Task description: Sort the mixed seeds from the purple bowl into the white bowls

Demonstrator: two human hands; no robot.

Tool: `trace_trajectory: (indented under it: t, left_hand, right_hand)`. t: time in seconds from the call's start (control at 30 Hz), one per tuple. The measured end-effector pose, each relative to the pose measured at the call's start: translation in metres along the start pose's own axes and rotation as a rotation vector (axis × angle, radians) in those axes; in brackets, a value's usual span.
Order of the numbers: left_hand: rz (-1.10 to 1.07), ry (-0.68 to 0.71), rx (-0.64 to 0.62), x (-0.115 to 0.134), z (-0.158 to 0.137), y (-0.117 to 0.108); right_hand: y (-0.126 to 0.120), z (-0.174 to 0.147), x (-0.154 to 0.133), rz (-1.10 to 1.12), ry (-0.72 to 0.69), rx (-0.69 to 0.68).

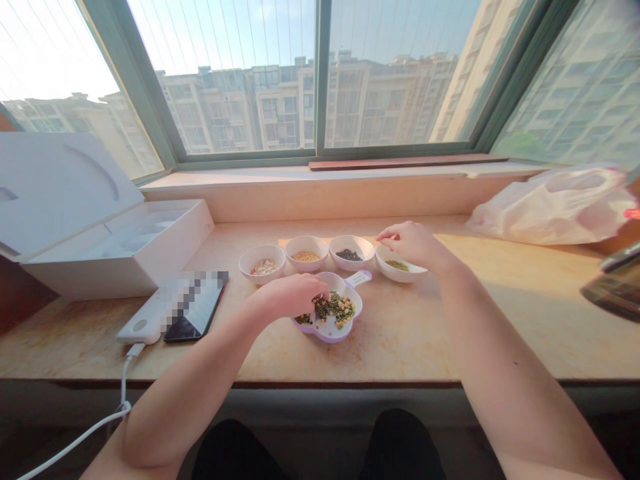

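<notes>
My left hand (pixel 297 295) reaches into a white, purple-rimmed bowl (pixel 333 337) with a short handle. Its bent fingertips are drawn together among mixed beans (pixel 340 308), green, yellow and dark; what they pinch is hidden. Above the rightmost white bowl (pixel 400 275), which holds small green beans (pixel 398 265), my right hand (pixel 411 245) hovers with fingers curled together. Anything in that pinch is too small to make out. Left of it stand a bowl of black beans (pixel 349 255), one of yellow grains (pixel 305 257) and one of pale flat pieces (pixel 264 267).
An opened white box (pixel 170 247) stands at the left. In front of it lie a phone (pixel 195 323) and a white power bank (pixel 140 323) with a cable (pixel 124 373). A plastic bag (pixel 555 203) and a dark shiny object (pixel 615 287) are at the right.
</notes>
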State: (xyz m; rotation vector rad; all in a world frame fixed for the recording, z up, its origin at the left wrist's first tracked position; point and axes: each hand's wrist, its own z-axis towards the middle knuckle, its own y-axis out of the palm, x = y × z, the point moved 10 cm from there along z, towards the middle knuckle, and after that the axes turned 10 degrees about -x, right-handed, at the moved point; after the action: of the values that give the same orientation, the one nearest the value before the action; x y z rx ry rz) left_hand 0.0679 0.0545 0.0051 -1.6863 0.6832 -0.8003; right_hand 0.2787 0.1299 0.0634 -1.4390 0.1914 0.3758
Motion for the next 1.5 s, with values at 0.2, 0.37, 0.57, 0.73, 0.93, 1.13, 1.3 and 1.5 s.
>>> trace_trajectory:
  t: [0.2,0.37,0.57,0.73,0.93,1.13,1.3,1.5]
  left_hand:
    - [-0.038,-0.056,-0.156,-0.005,0.006,0.012]
    - [-0.074,-0.019,-0.126,-0.003,0.006,0.009]
    - [-0.101,-0.016,-0.06,0.001,0.0,-0.004]
    - [-0.125,-0.011,0.054,0.003,-0.002,-0.019]
    - [-0.386,0.022,0.282,-0.011,-0.001,-0.034]
    - [-1.038,0.027,0.516,-0.042,-0.003,-0.039]
    - [-1.406,-0.004,0.568,-0.054,-0.005,-0.032]
    - [-1.608,-0.017,0.613,-0.059,-0.006,-0.026]
  right_hand:
    - [0.008,0.0,0.021,-0.129,0.145,-0.066]
    - [0.015,0.001,0.036,-0.164,0.243,-0.132]
    - [0.021,0.005,0.049,-0.153,0.288,-0.181]
    - [0.02,0.003,0.052,-0.143,0.306,-0.176]
    - [0.006,0.0,0.044,-0.118,0.283,-0.02]
    - [-0.003,-0.002,0.006,0.123,0.051,0.227]
    - [0.005,-0.007,-0.03,0.293,-0.146,0.243]
    - [0.035,-0.02,-0.08,0.619,-0.362,-0.03]
